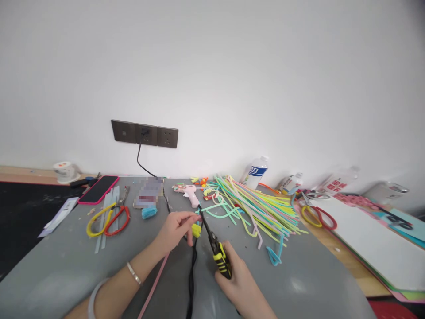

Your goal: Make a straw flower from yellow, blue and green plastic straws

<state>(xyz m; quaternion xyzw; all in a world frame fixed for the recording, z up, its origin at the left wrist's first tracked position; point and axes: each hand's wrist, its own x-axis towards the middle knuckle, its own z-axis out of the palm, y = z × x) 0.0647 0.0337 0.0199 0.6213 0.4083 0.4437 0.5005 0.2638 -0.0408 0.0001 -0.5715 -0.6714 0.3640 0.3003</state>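
My right hand (pixel 241 279) is wrapped round the black and yellow handles of long-nose pliers (pixel 211 237). Their narrow jaws point up and away, with the tip beside the fingertips of my left hand (pixel 177 230). The left thumb and fingers are pinched together. From beneath that hand a pink pipe cleaner (pixel 154 285) runs down toward the bottom edge; its upper end is hidden by the hand. A small yellow piece (pixel 196 229) lies just behind the fingertips. Black cable (pixel 191 274) passes between my hands. Just beyond them lies a pink glue gun (pixel 191 195).
Pipe cleaners (pixel 255 206) are heaped at the back right, with a bent blue one (pixel 275 256) nearer. Scissors (pixel 111 217), glue sticks (pixel 99 239) and a phone (pixel 98 189) lie left. A white bottle (pixel 255 172) stands by the wall. White sheets (pixel 368 248) are at right.
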